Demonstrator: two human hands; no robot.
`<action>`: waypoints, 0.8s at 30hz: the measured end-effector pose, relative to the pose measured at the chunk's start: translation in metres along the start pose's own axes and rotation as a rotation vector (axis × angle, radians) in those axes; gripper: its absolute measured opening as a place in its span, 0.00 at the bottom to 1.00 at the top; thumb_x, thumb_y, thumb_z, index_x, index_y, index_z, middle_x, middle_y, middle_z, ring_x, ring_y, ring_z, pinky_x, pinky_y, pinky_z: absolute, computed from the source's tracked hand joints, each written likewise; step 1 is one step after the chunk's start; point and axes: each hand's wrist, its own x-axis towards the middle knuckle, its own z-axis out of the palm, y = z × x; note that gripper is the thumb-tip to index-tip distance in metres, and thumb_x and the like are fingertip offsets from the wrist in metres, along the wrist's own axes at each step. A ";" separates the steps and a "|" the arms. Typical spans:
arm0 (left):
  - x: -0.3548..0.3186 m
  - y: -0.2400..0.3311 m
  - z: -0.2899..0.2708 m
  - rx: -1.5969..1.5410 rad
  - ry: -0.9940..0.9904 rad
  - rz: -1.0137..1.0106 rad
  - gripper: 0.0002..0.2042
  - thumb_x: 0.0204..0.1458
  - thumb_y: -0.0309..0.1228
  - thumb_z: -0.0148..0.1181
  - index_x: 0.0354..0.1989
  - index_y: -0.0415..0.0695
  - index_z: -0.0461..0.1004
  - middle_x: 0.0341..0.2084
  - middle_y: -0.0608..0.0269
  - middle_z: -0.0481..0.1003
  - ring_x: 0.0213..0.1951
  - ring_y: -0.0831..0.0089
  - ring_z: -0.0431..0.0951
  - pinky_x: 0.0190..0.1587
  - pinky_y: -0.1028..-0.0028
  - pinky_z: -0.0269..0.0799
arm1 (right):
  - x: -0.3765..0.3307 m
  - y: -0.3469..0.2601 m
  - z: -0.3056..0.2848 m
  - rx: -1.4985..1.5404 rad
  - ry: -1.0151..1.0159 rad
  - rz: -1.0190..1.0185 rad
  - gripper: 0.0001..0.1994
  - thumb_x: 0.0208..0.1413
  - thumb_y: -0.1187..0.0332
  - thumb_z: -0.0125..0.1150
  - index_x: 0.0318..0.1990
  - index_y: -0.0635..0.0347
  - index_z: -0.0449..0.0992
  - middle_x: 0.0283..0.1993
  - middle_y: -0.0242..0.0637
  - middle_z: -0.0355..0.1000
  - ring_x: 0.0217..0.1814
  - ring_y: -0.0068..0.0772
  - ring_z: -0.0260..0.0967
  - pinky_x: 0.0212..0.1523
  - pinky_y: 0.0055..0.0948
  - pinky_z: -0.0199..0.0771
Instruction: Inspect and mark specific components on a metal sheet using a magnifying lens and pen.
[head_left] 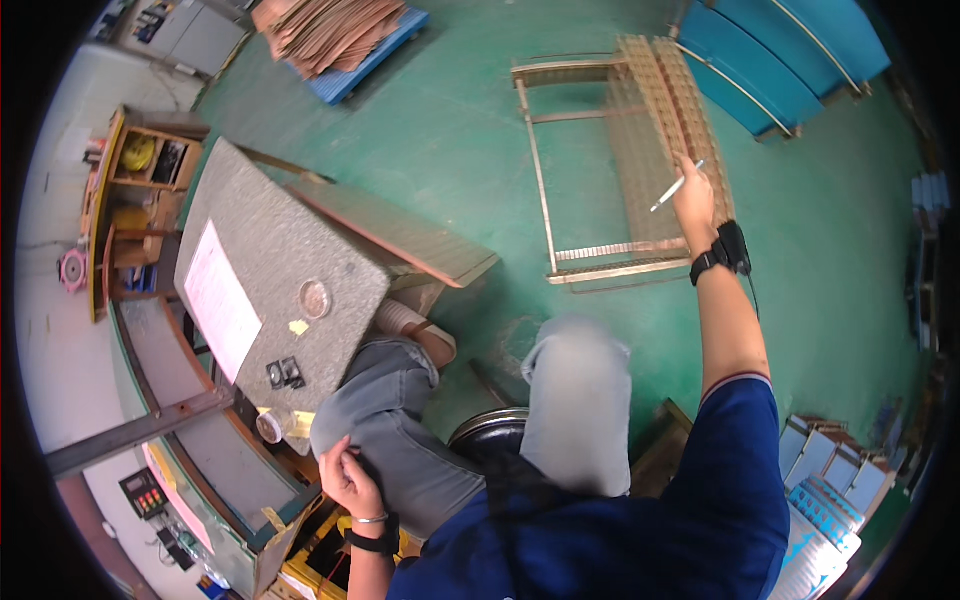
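Note:
My right arm reaches out to the far right, where my right hand is closed around a slim white pen. Its fingers are at the edge of the tan patterned panels, and whether they also grip one is hard to make out. These panels stand upright, close together, in a low metal rack on the floor. Over my left thigh, my left hand hangs with fingers loosely bent and slightly apart, nothing visible in them.
Left of my knees is a grey stone-like tabletop bearing a pink sheet, a round clear dish and a small black object. Blue bins stand at the far right. Stacked brown sheets lie on a blue pallet.

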 end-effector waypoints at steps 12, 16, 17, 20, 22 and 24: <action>0.000 -0.001 -0.003 -0.035 -0.007 -0.036 0.10 0.50 0.16 0.46 0.36 0.37 0.75 0.23 0.58 0.71 0.24 0.71 0.72 0.29 0.77 0.66 | -0.127 -0.268 0.134 0.773 -0.906 -0.285 0.14 0.53 0.61 0.59 0.44 0.56 0.75 0.38 0.50 0.74 0.42 0.52 0.72 0.43 0.39 0.71; 0.001 -0.002 -0.005 -0.035 -0.030 -0.022 0.10 0.49 0.16 0.47 0.35 0.38 0.74 0.22 0.58 0.71 0.23 0.70 0.72 0.28 0.77 0.66 | -0.144 -0.282 0.167 0.767 -0.943 -0.185 0.14 0.51 0.62 0.61 0.44 0.57 0.75 0.38 0.49 0.75 0.41 0.49 0.73 0.42 0.37 0.72; 0.002 -0.003 -0.004 -0.053 -0.031 0.010 0.10 0.49 0.15 0.47 0.35 0.38 0.74 0.22 0.58 0.71 0.23 0.70 0.72 0.27 0.76 0.66 | -0.146 -0.282 0.173 0.789 -0.945 -0.158 0.15 0.51 0.62 0.62 0.44 0.57 0.75 0.38 0.48 0.75 0.41 0.47 0.73 0.42 0.37 0.72; 0.000 -0.008 -0.007 -0.038 -0.057 0.002 0.10 0.48 0.15 0.46 0.35 0.39 0.73 0.22 0.58 0.72 0.23 0.70 0.72 0.27 0.76 0.66 | -0.145 -0.279 0.177 0.846 -1.015 -0.070 0.16 0.50 0.62 0.62 0.45 0.57 0.74 0.38 0.47 0.75 0.40 0.45 0.74 0.43 0.35 0.72; 0.000 -0.011 -0.009 -0.037 -0.061 -0.001 0.11 0.47 0.15 0.46 0.35 0.40 0.73 0.22 0.58 0.72 0.23 0.70 0.72 0.28 0.77 0.67 | -0.140 -0.281 0.173 0.838 -1.033 -0.092 0.16 0.50 0.62 0.63 0.46 0.56 0.74 0.38 0.46 0.76 0.41 0.44 0.74 0.43 0.35 0.72; -0.001 -0.012 -0.010 -0.059 -0.057 0.008 0.11 0.47 0.15 0.46 0.34 0.39 0.73 0.22 0.59 0.72 0.23 0.70 0.73 0.27 0.77 0.67 | -0.133 -0.287 0.166 0.706 -0.990 -0.175 0.16 0.51 0.63 0.60 0.48 0.56 0.73 0.39 0.49 0.75 0.42 0.48 0.73 0.43 0.39 0.73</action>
